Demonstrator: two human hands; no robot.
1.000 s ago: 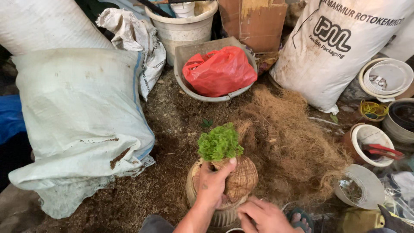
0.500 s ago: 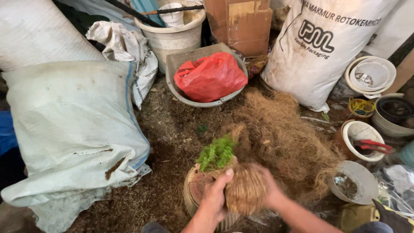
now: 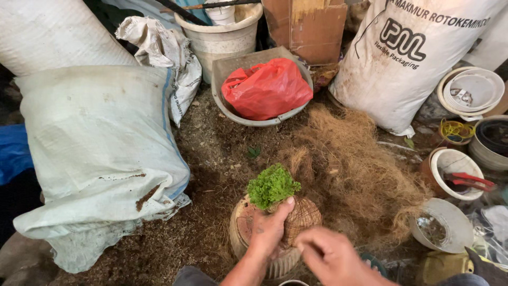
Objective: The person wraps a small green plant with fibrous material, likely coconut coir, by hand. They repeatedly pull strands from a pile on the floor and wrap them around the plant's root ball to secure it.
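Observation:
A small bright green plant (image 3: 272, 185) stands in a ball of brown fibre (image 3: 302, 217), which rests on a round fibre-wrapped pot (image 3: 241, 222). My left hand (image 3: 270, 230) grips the ball from the left, thumb up against the plant's base. Just below and to the right of the ball, my right hand (image 3: 330, 257) has its fingers curled; a fine string cannot be made out in them.
A heap of loose coconut fibre (image 3: 354, 169) lies right of the pot on dirt ground. Behind it a grey basin (image 3: 225, 71) holds a red plastic bag (image 3: 267, 87). White sacks (image 3: 95, 143) lie left and back right (image 3: 407, 63). Small bowls and red cutters (image 3: 468, 180) sit at right.
My right hand has come off the right side of the fibre ball and pulled back toward me. The plant now stands more upright. The view has shifted slightly.

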